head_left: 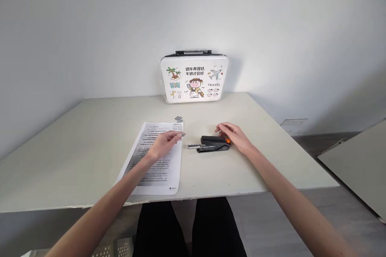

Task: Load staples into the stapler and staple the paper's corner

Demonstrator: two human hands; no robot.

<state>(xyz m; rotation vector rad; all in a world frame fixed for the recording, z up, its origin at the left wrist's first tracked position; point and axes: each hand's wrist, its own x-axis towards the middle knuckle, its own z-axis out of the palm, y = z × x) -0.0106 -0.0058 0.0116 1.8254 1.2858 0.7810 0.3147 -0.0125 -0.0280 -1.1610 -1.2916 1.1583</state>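
Pinched between the thumb and fingertips of my left hand is a short strip of staples, held over the right edge of a printed sheet of paper. A black stapler with an orange part at its rear lies on the table. Its metal staple tray sticks out at the front, toward the left. My right hand is beside the stapler's rear end, fingers loosely curved and apart, with nothing visible in them. More staple strips lie just beyond the sheet's top right corner.
A white case with cartoon prints and a black handle stands upright against the wall at the back of the pale table. The table's front edge runs just above my legs. Another pale surface is off to the right.
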